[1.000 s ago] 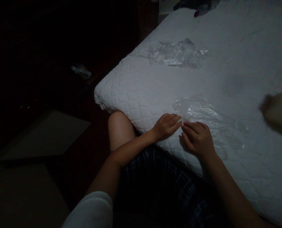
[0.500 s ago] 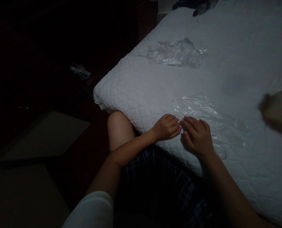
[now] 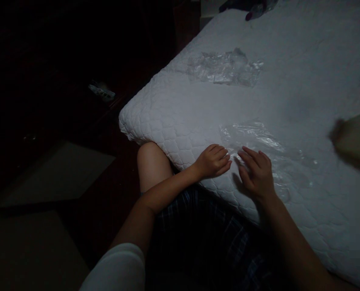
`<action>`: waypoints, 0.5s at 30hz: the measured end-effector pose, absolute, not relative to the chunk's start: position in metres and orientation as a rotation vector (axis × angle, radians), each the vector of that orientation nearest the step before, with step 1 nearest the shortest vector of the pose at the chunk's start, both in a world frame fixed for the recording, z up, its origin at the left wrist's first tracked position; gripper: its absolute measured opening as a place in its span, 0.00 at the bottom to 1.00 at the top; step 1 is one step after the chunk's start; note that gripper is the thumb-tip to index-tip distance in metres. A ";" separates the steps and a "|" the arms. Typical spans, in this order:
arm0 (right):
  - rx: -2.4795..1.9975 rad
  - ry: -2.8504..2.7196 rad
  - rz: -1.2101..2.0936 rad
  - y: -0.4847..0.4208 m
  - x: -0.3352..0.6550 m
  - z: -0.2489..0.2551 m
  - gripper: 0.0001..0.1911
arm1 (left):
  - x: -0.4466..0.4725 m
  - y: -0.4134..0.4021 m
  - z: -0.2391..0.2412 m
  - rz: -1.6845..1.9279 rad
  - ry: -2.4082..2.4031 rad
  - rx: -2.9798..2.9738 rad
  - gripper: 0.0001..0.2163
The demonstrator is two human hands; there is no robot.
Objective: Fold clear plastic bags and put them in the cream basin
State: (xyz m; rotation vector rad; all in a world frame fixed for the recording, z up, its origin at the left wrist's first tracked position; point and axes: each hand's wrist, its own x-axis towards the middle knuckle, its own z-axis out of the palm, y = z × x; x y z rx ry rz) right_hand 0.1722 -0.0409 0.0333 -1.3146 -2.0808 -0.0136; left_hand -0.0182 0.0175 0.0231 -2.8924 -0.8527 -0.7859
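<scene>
My left hand (image 3: 213, 161) rests near the front edge of a white quilted mattress (image 3: 173, 121), fingers slightly curled and together, beside the corner of a clear plastic bag (image 3: 258, 139). My right hand (image 3: 257, 173) lies flat on that bag's near end with its fingers stretched out and apart. The bag lies flat on the mattress and runs off to the right. A second, crumpled clear plastic bag (image 3: 225, 68) lies farther back on the mattress.
A blurred tan object (image 3: 354, 139) juts in at the right edge. Dark items (image 3: 252, 8) sit at the mattress's far end. Left of the mattress is a dark floor with a small pale object (image 3: 101, 91). My bare knee (image 3: 151, 161) is against the mattress corner.
My right hand has shifted slightly right along the plastic bag and spread its fingers. My left hand's fingers have curled a little and stayed in place.
</scene>
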 end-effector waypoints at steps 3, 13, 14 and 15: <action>-1.290 -1.851 -0.074 -0.045 0.178 0.039 0.18 | -0.019 0.018 0.023 -0.797 -0.890 -2.905 0.11; -1.430 -1.753 0.084 -0.053 0.206 0.065 0.13 | -0.020 0.019 0.025 -0.791 -0.923 -2.938 0.11; -1.408 -1.817 0.097 -0.051 0.206 0.065 0.15 | -0.020 0.019 0.025 -0.798 -0.919 -2.932 0.11; -1.378 -1.896 0.093 -0.048 0.206 0.065 0.16 | -0.020 0.019 0.025 -0.805 -0.915 -2.926 0.11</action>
